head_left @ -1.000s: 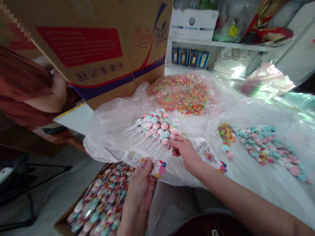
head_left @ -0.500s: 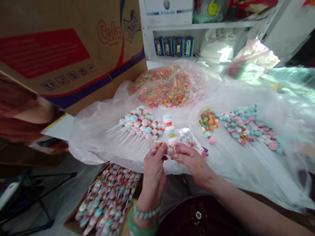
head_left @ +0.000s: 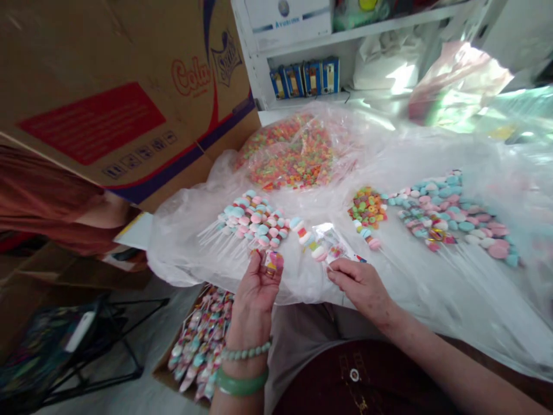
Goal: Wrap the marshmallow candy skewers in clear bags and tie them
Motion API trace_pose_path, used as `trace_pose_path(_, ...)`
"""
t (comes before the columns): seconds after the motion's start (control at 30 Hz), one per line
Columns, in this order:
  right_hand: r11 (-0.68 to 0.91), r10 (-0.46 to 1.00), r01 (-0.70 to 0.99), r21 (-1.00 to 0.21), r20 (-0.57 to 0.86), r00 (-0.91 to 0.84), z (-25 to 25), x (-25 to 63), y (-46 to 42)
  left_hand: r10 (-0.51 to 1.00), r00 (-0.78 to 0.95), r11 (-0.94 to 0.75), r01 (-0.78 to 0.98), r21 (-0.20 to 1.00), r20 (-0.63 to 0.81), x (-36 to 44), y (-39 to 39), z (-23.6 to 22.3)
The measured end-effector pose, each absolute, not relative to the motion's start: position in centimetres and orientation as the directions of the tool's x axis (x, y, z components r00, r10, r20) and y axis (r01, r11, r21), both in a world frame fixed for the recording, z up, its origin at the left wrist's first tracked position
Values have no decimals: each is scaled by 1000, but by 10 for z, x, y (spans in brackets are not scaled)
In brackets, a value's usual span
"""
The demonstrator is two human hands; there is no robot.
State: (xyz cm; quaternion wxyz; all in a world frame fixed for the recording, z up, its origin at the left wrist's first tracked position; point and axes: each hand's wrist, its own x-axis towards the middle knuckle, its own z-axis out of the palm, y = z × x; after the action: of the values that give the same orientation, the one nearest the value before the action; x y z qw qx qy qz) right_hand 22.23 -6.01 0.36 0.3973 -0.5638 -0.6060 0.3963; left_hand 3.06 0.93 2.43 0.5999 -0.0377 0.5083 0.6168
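My right hand pinches the stick of a marshmallow skewer, which tilts up and to the left with blue, white and pink pieces along it. Palm up, my left hand has its fingers closed on a small clear printed bag, which looks folded. Behind the skewer and beside my right hand lies another printed clear bag. A pile of marshmallow skewers lies just beyond my left hand, white sticks pointing to the lower left.
Plastic sheeting covers the table. On it are a large bag of coloured candy rings, loose rings and marshmallows. A big carton stands at left; below, a box holds wrapped skewers. Shelves stand behind.
Both hands met at the skewer's stick half a second ago; now they are apart. The skewer was lifted off the pile and has tipped leftward in my right hand. The bag stays in my left hand.
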Motion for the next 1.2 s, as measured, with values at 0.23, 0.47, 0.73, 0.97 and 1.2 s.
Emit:
trace_pose_path(0.23,350,937,652,-673,259,-235,-9,209,-74,700,-255,188,-835,516,-667,4,10,23)
trace_pose_path(0.47,450,875,781,-433,389,-288,-9,204,-75,779,-321,86,-797,598,-539,1,6,16)
trace_pose_path(0.73,544,774,800,-253,519,-362,-2,201,-79,794,-462,-46,-695,718,-396,-1,3,12)
trace_pose_path(0.97,537,780,800,-266,517,-352,-4,202,-79,738,-438,-4,-763,647,-513,-6,4,8)
trace_pose_path(1.2,532,779,803,-267,527,-341,-4,203,-79,752,-402,19,-779,627,-523,-4,1,4)
